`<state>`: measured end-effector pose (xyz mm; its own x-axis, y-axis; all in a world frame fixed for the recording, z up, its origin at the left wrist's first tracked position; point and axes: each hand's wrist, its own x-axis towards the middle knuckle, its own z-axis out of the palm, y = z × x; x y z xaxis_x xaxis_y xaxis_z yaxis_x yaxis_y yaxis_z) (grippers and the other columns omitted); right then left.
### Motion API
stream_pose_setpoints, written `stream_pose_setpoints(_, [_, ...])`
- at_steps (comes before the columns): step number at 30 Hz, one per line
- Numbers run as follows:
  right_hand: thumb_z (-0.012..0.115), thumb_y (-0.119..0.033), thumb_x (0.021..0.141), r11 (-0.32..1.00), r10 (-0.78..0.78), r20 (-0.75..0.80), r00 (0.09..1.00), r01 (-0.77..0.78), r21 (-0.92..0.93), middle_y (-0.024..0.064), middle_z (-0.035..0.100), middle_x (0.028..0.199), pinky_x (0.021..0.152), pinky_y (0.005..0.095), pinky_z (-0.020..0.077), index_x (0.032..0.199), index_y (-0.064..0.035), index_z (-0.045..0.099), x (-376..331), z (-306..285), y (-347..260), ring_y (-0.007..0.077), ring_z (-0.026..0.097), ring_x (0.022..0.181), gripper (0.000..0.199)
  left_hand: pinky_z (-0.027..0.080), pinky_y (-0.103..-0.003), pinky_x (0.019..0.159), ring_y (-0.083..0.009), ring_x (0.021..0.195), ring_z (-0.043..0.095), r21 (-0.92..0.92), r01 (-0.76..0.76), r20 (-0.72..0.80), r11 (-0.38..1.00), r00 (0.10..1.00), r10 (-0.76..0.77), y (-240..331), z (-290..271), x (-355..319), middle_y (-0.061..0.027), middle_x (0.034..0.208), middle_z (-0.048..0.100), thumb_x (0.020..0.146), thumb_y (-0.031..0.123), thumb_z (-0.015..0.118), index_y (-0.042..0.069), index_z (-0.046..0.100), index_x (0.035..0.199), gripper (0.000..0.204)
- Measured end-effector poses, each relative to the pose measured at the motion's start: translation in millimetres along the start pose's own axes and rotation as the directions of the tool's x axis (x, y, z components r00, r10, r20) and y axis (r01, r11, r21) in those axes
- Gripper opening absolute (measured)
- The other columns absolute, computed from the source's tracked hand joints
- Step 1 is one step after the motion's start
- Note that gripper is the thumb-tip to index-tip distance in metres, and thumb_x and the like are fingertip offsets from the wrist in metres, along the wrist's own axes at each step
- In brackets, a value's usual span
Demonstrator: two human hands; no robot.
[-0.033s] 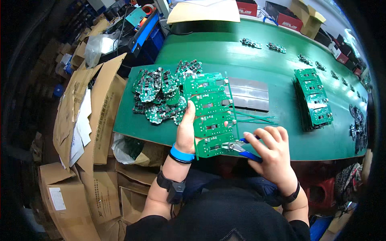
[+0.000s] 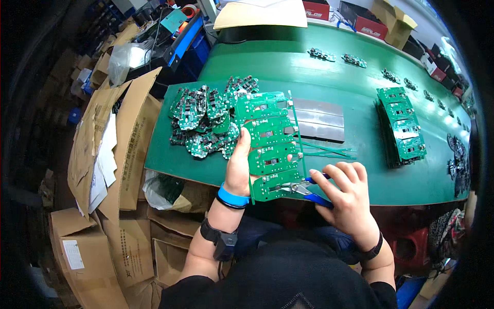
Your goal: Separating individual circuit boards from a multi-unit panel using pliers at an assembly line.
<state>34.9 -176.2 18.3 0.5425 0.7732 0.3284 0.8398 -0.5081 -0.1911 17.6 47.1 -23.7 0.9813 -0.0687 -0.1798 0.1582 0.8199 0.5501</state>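
My left hand grips a green circuit board panel from its left side, thumb on top, fingers behind it. Several joined boards run down the panel, with a thin edge strip along its right side. In my right hand are blue-handled cutting pliers, their handles spread a little. The pliers' metal jaws lie over the lowest board, near its right part; whether they touch it I cannot tell. Left of the panel is a heap of separated boards with black parts.
A stack of board panels stands on the green table at the right. Beyond the held panel lie grey bars and loose green strips. Single boards line the far side. Cardboard boxes fill the left.
My right hand and the pliers have shifted slightly left, so the jaws reach further over the lowest board. The left hand and panel have barely moved.
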Motion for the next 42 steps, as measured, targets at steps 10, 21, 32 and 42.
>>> stream_pose_setpoints(10, [0.073, -0.019, 0.052, 0.998, -0.024, 0.016, 1.000, 0.024, -0.050, 0.0046, 0.051, 0.100, 0.084, 0.0399, 0.0342, 0.110, -0.0105, 0.055, 5, 0, -6, 0.0218, 0.049, 0.093, 0.061, 0.055, -0.041, 0.075, -0.0264, 0.091, 0.062, 0.019, -0.046, -0.002, 0.999, 0.999, 0.046, 1, 4, -1, -0.0144, 0.114, 0.056, 0.097, 0.046, 0.024, 0.008, 0.040, 0.127, 0.051])
stream_pose_setpoints(21, [0.073, -0.019, 0.052, 0.996, -0.037, 0.028, 0.999, 0.039, -0.085, 0.0040, 0.051, 0.100, 0.085, 0.0398, 0.0344, 0.112, -0.0109, 0.055, 6, -2, -7, 0.0211, 0.049, 0.093, 0.064, 0.055, -0.042, 0.075, -0.0273, 0.091, 0.062, 0.006, -0.036, -0.025, 0.999, 0.999, 0.037, 1, 5, -1, -0.0147, 0.111, 0.056, 0.097, 0.044, 0.024, 0.008, 0.041, 0.126, 0.049])
stream_pose_setpoints(32, [0.072, -0.017, 0.052, 0.994, -0.065, -0.012, 0.998, 0.063, -0.094, 0.0029, 0.052, 0.099, 0.079, 0.0378, 0.0358, 0.110, -0.0115, 0.057, 4, 1, -3, 0.0199, 0.050, 0.089, 0.061, 0.055, -0.045, 0.073, -0.0281, 0.090, 0.063, -0.014, 0.029, -0.010, 0.999, 1.000, -0.029, 3, 1, 1, -0.0153, 0.111, 0.058, 0.095, 0.051, 0.024, 0.006, 0.043, 0.126, 0.057])
stream_pose_setpoints(42, [0.073, -0.017, 0.048, 0.991, -0.097, -0.047, 0.994, 0.092, -0.102, 0.0021, 0.052, 0.095, 0.074, 0.0373, 0.0356, 0.110, -0.0116, 0.057, 4, 8, 1, 0.0195, 0.050, 0.086, 0.064, 0.055, -0.045, 0.073, -0.0280, 0.090, 0.063, 0.063, -0.034, -0.034, 0.997, 0.999, 0.036, 1, -2, 2, -0.0155, 0.112, 0.057, 0.095, 0.050, 0.022, 0.006, 0.042, 0.126, 0.058])
